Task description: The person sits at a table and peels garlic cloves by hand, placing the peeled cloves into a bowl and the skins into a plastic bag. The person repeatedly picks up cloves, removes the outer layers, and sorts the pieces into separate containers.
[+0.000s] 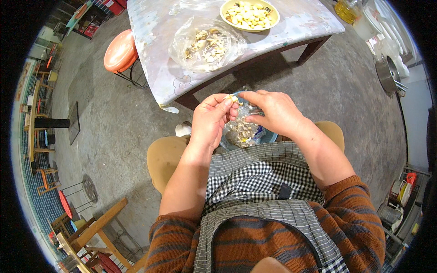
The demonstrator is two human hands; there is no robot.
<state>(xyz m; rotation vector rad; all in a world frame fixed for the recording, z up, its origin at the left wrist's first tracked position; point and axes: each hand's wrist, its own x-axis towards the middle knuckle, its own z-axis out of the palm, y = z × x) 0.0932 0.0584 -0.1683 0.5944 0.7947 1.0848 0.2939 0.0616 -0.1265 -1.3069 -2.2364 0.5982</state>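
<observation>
My left hand point(213, 117) pinches a pale garlic clove point(232, 98) between thumb and index finger, with bits of loose skin on it. My right hand point(275, 109) is beside it, thumb and index finger apart, the index fingertip close to the clove. Below both hands a blue bin point(271, 137) between my knees holds garlic skins point(240, 131) and crumpled plastic. On the table point(153, 51) in front of me lies an opened clear plastic bag point(181, 44) with unpeeled cloves and loose skins. Behind it a yellow bowl point(225, 20) is full of peeled cloves.
An orange round stool point(119, 51) stands left of the table. Pots point(387, 73) and a bottle of yellow oil point(348, 10) are at the right. A wooden chair point(99, 225) and a red folding stool point(65, 204) stand at lower left. A metal rack point(403, 211) is at lower right.
</observation>
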